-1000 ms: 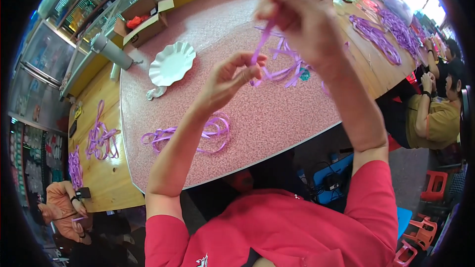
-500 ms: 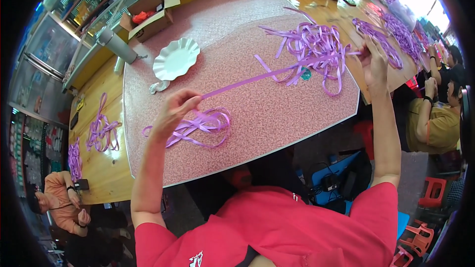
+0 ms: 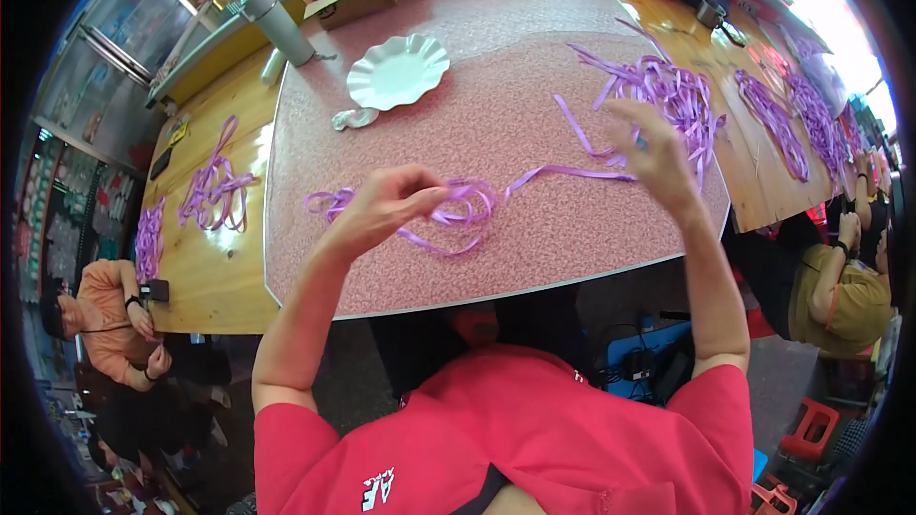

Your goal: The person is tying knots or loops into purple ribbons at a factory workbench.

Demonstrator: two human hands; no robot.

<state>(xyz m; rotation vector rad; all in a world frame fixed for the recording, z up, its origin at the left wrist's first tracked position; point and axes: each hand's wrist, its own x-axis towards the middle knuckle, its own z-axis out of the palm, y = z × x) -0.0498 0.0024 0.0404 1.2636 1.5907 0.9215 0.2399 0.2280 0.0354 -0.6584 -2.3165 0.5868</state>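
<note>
Left hand pinching a purple ribbon over a pink table, right hand loose above it.

The left hand (image 3: 386, 205) had its fingers clenched on the looped purple ribbon (image 3: 448, 215), which lay just at its 3 o'clock on the pink tabletop (image 3: 496, 124). The ribbon's long axis ran from about 9 toward 2 o'clock, its free strand heading for the ribbon pile (image 3: 668, 95). The right hand (image 3: 654, 157) hung with fingers spread and seemed to grasp nothing, though the strand passed close under it. Bare tabletop lay at 12 o'clock, up to the white scalloped plate (image 3: 396, 72); the table's near edge ran close at 6 o'clock.
</note>
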